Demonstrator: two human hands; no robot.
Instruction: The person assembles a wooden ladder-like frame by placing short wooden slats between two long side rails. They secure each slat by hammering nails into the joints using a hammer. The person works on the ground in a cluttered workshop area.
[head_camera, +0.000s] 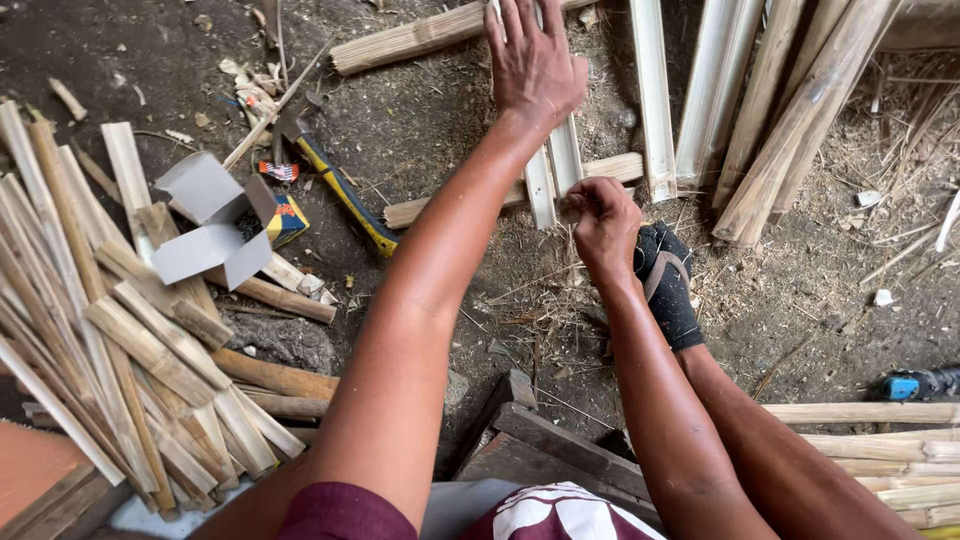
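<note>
Here, pale split strips (553, 175) under flat left hand (533, 60), near end in clenched right hand (602, 215)

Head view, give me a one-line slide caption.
Left hand flat on split bamboo slats, right hand gripping their near ends.

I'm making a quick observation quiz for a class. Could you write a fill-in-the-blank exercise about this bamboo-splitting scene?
1. The left hand lies flat on pale split ____ slats.
2. The right hand is closed at the slats' ____ ends.
3. The long tool on the dirt has a yellow and ____ handle.
4. The open grey cardboard ____ lies beside the strip pile.

Missing words: bamboo; near; blue; box
</note>
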